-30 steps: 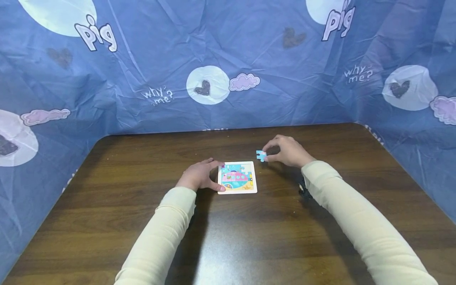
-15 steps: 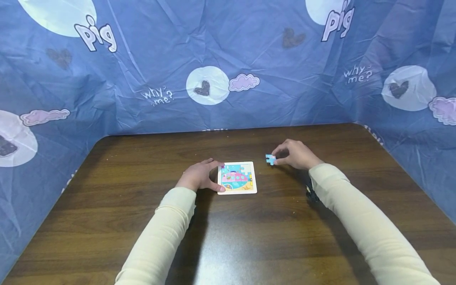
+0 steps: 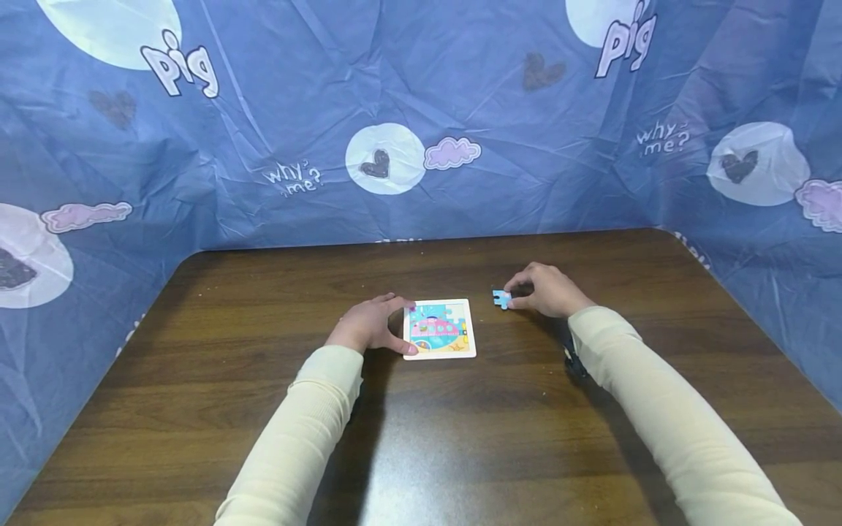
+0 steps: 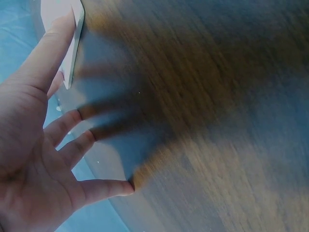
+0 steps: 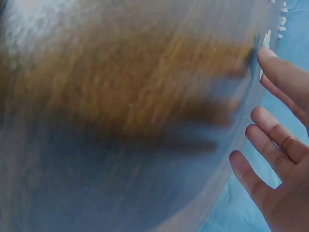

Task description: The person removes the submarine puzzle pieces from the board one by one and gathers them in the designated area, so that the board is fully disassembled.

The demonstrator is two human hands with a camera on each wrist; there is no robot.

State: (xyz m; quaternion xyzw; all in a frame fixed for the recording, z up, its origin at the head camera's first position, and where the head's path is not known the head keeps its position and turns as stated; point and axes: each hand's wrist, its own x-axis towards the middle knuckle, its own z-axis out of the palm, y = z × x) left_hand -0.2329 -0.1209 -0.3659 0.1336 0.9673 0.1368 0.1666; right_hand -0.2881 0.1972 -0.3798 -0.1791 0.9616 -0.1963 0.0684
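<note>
A white-rimmed jigsaw puzzle tray lies flat on the table, its picture a pink submarine in blue water over yellow sand. My left hand rests against its left side, thumb and index finger on the rim near the two left corners. In the left wrist view the thumb lies over the tray while the other fingers are spread and straight. To the right of the tray, my right hand pinches a light-blue puzzle piece between thumb and index finger, close over the table. The right wrist view shows that piece nearly edge-on.
The brown wooden table reaches back to a blue patterned cloth that hangs behind it and on both sides. A small dark device is beneath the right sleeve. Tiny specks dot the tabletop.
My right hand has moved right and slightly nearer with the puzzle piece, away from the tray. The left hand and the tray have stayed in place.
</note>
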